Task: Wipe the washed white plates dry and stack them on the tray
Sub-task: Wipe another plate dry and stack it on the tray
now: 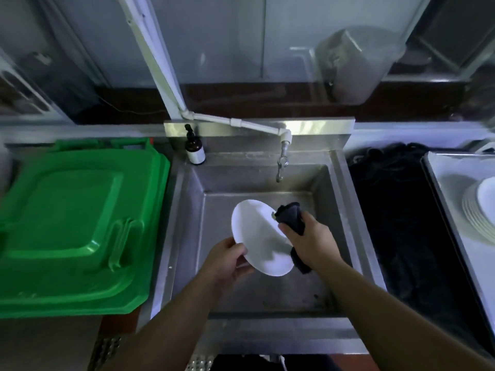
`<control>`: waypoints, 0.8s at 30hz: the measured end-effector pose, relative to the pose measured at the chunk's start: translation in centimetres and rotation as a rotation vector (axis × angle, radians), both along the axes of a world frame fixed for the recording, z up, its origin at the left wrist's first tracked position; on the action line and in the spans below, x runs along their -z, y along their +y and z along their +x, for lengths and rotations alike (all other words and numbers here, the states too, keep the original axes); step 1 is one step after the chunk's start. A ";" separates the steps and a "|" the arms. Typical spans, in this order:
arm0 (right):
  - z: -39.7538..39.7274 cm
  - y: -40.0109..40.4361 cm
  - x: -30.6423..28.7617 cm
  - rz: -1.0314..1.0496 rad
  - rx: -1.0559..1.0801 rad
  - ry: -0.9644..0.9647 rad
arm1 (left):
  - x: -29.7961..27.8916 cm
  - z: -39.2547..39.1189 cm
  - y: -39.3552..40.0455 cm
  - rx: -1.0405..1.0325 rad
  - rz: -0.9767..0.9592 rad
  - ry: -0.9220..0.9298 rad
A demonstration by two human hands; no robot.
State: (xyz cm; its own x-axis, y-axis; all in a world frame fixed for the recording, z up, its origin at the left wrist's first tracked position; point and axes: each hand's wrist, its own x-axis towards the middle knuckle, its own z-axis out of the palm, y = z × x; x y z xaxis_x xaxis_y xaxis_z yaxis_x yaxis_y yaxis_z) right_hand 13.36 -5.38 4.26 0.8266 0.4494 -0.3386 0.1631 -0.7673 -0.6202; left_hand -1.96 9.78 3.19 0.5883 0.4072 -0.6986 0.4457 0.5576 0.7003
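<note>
steel sink [187,199], plate [258,236] between both hands

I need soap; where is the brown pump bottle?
In the head view, the brown pump bottle stands on the sink rim's back-left corner, beside the green lid.

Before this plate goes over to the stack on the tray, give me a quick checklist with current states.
1. Left hand grips plate rim: ok.
2. Right hand holds cloth against plate: ok.
3. Plate dry: cannot tell.
4. Plate held over sink, touching nothing else: ok.
5. Stack on tray looks even enough to take another: ok, though partly out of frame.
6. Path rightward over the black bin: nothing seen in the way, ok.
</note>
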 end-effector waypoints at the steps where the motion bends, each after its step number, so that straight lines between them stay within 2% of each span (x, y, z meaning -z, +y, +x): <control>1: 0.3 0.5 -1.0 0.005 -0.047 -0.046 | -1.1 0.2 -0.4 -0.007 0.012 -0.034; 6: 1.3 1.0 -4.7 0.089 -0.243 -0.217 | -6.2 0.9 -2.5 -0.076 0.026 -0.186; 8: 1.4 0.3 -5.3 0.134 -0.286 -0.224 | -7.9 1.3 -3.7 -0.117 0.032 -0.239; 16: 0.9 -2.8 -6.6 0.202 -0.388 -0.118 | -11.4 2.4 -7.9 -0.202 0.063 -0.327; 20: -0.7 -4.5 -6.9 0.288 -0.411 0.005 | -11.7 2.5 -9.0 -0.191 0.042 -0.327; 22: -1.4 -5.0 -7.0 0.410 -0.440 0.076 | -11.8 2.2 -9.1 -0.167 0.028 -0.309; 24: -1.2 -4.9 -7.2 0.455 -0.511 0.051 | -12.1 1.8 -9.2 -0.122 0.014 -0.310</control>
